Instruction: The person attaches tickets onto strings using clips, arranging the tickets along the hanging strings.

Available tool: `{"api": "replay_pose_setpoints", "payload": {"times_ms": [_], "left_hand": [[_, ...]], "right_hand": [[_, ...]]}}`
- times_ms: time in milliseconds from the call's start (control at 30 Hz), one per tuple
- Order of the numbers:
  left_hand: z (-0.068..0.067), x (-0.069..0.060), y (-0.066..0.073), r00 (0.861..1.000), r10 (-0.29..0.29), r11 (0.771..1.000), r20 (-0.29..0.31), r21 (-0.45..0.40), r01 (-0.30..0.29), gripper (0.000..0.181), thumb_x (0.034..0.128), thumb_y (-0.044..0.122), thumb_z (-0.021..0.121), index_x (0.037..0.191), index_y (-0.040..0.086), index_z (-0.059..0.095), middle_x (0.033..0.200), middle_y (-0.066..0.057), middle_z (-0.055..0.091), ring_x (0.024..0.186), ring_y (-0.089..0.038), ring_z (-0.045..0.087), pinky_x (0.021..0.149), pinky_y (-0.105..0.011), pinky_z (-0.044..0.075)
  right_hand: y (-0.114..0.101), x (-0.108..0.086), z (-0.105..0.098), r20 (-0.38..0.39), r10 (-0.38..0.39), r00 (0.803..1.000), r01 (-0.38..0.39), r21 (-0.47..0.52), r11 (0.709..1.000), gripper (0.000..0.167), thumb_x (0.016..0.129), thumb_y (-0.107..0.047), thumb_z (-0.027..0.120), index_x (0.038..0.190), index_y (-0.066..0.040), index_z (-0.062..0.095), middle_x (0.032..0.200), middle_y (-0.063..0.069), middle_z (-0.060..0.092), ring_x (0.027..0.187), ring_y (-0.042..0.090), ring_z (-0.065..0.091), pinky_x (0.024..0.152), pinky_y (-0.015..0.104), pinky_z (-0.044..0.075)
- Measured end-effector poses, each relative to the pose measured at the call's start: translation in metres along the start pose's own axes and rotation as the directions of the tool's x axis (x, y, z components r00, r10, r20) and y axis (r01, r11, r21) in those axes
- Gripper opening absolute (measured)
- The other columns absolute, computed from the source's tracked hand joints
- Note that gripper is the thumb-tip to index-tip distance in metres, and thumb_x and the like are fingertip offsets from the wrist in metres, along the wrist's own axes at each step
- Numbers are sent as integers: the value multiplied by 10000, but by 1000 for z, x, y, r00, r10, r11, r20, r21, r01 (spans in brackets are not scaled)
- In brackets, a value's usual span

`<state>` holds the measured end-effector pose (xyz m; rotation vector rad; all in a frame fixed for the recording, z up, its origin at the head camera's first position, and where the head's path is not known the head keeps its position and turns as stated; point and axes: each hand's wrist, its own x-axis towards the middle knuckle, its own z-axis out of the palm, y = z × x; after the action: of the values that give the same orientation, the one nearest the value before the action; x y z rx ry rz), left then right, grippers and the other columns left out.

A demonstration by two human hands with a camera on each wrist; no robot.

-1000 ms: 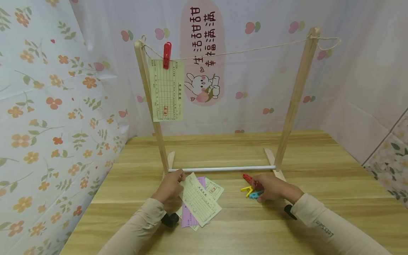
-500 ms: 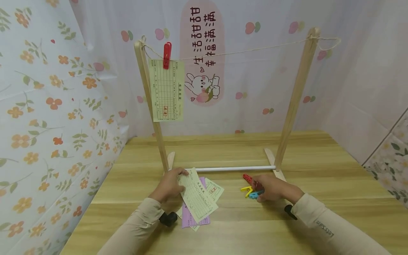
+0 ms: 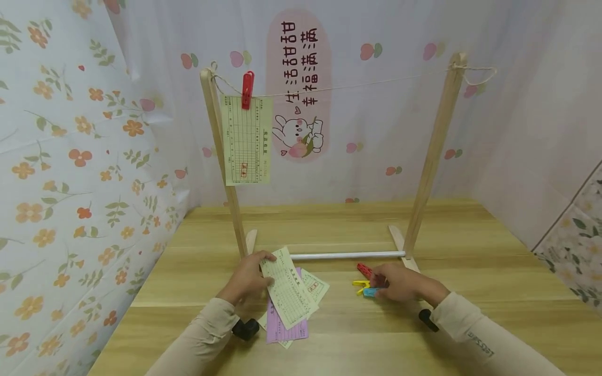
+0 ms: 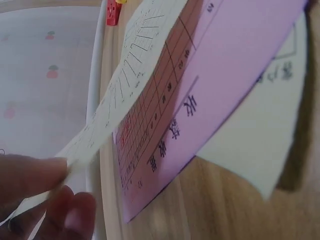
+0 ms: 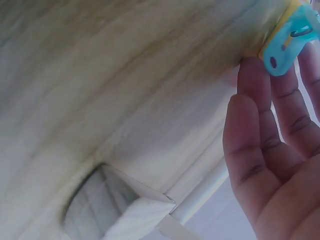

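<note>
My left hand [image 3: 249, 278] pinches the edge of a pale yellow slip [image 3: 288, 292]; in the left wrist view the thumb and fingers [image 4: 75, 210] grip its corner, and the slip [image 4: 117, 95] bends up above a purple slip [image 4: 225, 75]. The purple slip [image 3: 293, 334] lies on another yellow slip [image 3: 315, 286] on the table. My right hand [image 3: 400, 282] is at the clothespins: a red one [image 3: 363, 270], a yellow one [image 3: 361, 284] and a blue one [image 3: 370, 292]. In the right wrist view its fingers touch the blue clothespin [image 5: 285, 50], not curled round it.
Behind the hands stands a wooden frame [image 3: 430, 162] with a white bottom rod [image 3: 348, 255] and a string [image 3: 367, 84] across its top. A red clothespin [image 3: 247, 90] holds a yellow slip [image 3: 246, 141] on the string at the left. Patterned cloth hangs behind.
My left hand has lifted the top yellow slip a little and shifted it left, with the fingers now further over its edge. My right hand has stayed by the clothespins. The head view has tilted slightly upward.
</note>
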<state>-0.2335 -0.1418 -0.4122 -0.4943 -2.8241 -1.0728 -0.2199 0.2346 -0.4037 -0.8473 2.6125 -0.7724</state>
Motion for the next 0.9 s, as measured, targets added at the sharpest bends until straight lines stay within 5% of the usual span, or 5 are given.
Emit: {"api": "replay_pose_setpoints", "payload": {"times_ms": [100, 333, 467, 900], "left_hand": [[1, -3, -1, 1000, -2, 1000, 2, -2, 2, 475, 654, -88, 769, 1103, 6, 647, 1116, -145, 646, 846, -199, 575, 754, -335, 490], [-2, -1, 1, 999, -46, 987, 10, -155, 47, 388, 744, -123, 691, 1095, 16, 605, 1014, -164, 633, 706, -202, 626, 593, -306, 521], [-3, -2, 2, 998, -66, 978, 0, -198, 65, 313, 783, -83, 702, 1055, 32, 599, 1042, -161, 632, 859, -265, 663, 691, -356, 563], [-8, 0, 9, 999, -30, 987, -34, -157, 24, 519, 735, -55, 767, 1217, 33, 596, 1104, -161, 633, 939, -297, 660, 738, -360, 569]], "right_hand": [[0, 0, 2, 11, -9, 1000, 9, 12, 1000, 59, 886, -107, 688, 893, -119, 631, 857, -68, 592, 809, 118, 549, 699, 307, 491], [-2, 2, -3, -26, -47, 999, 46, -14, 999, 41, 941, -107, 621, 925, -108, 659, 851, -73, 603, 790, 81, 553, 691, 286, 498], [-3, 3, -3, -40, -94, 995, 95, 19, 995, 59, 939, -96, 616, 900, -107, 659, 834, -59, 617, 754, 76, 546, 674, 273, 496], [-1, 8, -5, -121, -104, 987, 112, 66, 992, 120, 958, -159, 613, 882, -80, 660, 832, -19, 630, 611, 63, 522, 559, 242, 475]]}}
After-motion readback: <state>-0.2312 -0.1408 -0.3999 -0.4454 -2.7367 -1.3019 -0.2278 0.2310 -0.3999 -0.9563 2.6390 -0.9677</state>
